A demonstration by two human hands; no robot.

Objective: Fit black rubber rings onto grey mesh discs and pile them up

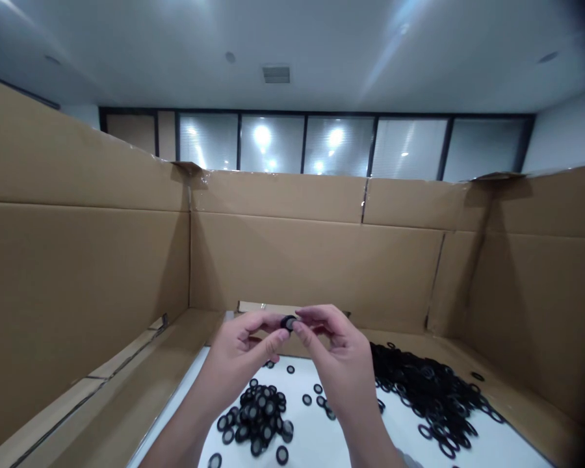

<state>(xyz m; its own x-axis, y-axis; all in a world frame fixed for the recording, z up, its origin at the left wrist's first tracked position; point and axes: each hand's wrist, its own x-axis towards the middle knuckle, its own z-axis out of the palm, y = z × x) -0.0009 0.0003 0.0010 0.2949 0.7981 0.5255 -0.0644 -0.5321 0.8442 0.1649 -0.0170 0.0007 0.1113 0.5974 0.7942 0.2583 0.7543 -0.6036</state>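
Well, the left hand and the right hand meet above a white tabletop, with a small black ring held up between them, its grey centre showing. The thumb and forefinger of each hand close on it in a tight pinch, while the other fingers curl loosely and touch nothing. Below the left hand lies a heap of black rings with grey centres, and off to the right spreads a larger mound of plain black rings. Loose rings dot the white surface between the heaps, and one stray ring rests on the cardboard at the far right.

A ring this small could slip from such a narrow pinch if the fingertips shift or the grip eases, then roll across the smooth tabletop. A dropped ring could land in the wrong heap and be hard to spot, as black parts blend into one another. Either forearm could also brush the nearby rings out of place. Any ring that rolls to the edge could lodge in the folds of the cardboard walls, where it would be awkward to reach.
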